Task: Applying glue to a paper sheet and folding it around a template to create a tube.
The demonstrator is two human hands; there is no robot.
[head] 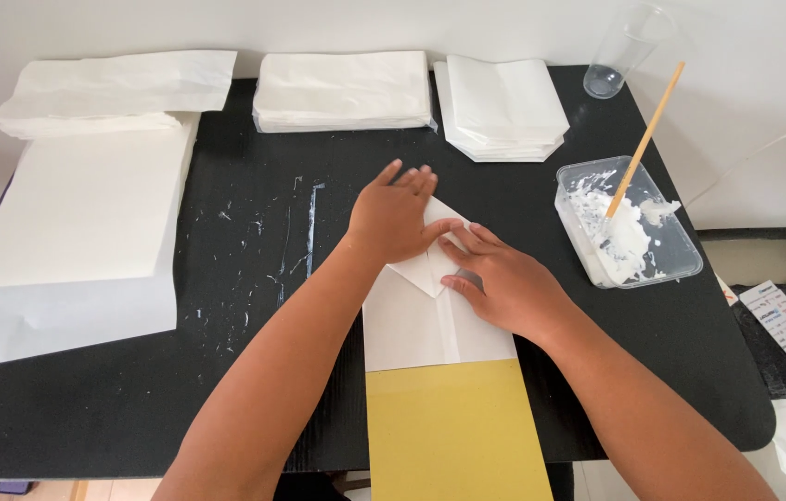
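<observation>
A white paper piece (412, 320) lies in the middle of the black table (254, 390), its far end folded into a point, its near end on a yellow card (453, 431). My left hand (395, 215) presses flat on the folded far end, fingers spread. My right hand (500, 283) rests flat on the paper's right side, fingertips touching the fold beside the left hand. Neither hand grips anything.
Stacks of white paper (115, 93), (345, 90), (502, 107) line the far edge, and large white sheets (77, 232) lie at left. A clear tub of white paste (625, 227) with a wooden stick (644, 144) stands at right, a clear plastic cup (623, 51) behind it.
</observation>
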